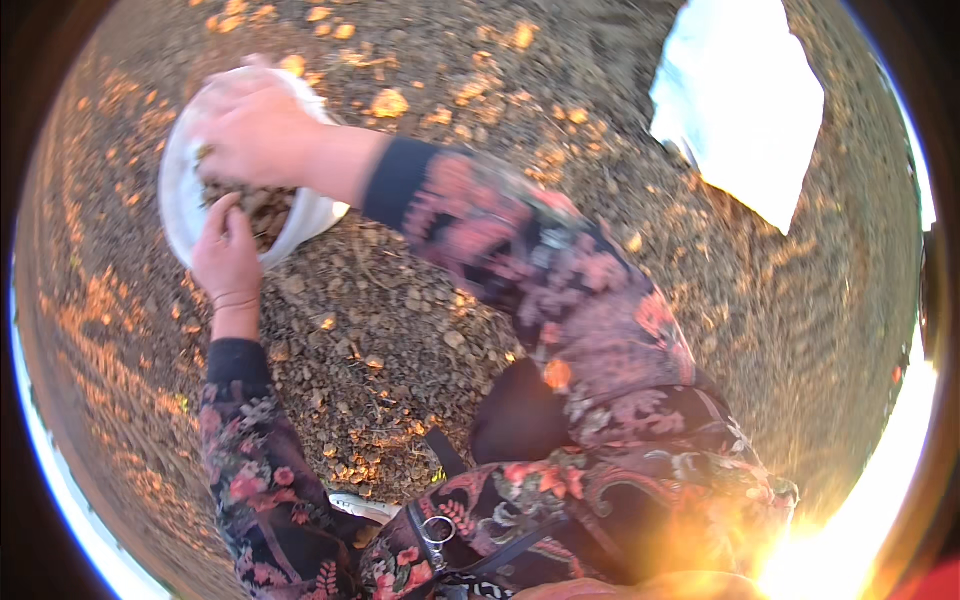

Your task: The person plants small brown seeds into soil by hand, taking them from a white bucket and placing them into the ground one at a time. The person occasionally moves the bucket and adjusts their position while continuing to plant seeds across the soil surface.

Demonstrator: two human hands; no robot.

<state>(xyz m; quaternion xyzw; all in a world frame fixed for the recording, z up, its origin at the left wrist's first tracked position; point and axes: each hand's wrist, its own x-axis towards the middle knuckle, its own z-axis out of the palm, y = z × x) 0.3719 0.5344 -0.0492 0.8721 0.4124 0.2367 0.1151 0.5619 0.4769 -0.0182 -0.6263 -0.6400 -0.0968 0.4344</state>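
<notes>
A white plastic bucket [174, 196] tilts towards me on the stony soil at the upper left. Brown lumpy pieces [271, 210] lie inside it, too blurred to name exactly. My left hand [226, 259] is at the bucket's near rim, its thumb and forefinger close together beside the lumps; whether anything is pinched there I cannot tell. Over the bucket's mouth reaches my right hand [259, 135], smeared by motion, with its fingers partly lost against the white plastic. A small yellowish bit shows by its fingertips.
Loose clods and stones [390, 103] cover the ground, some lit orange by low sun. A bright white sheet or bag [739, 112] lies at the upper right. My shoe [364, 506] shows below, and sun glare fills the lower right.
</notes>
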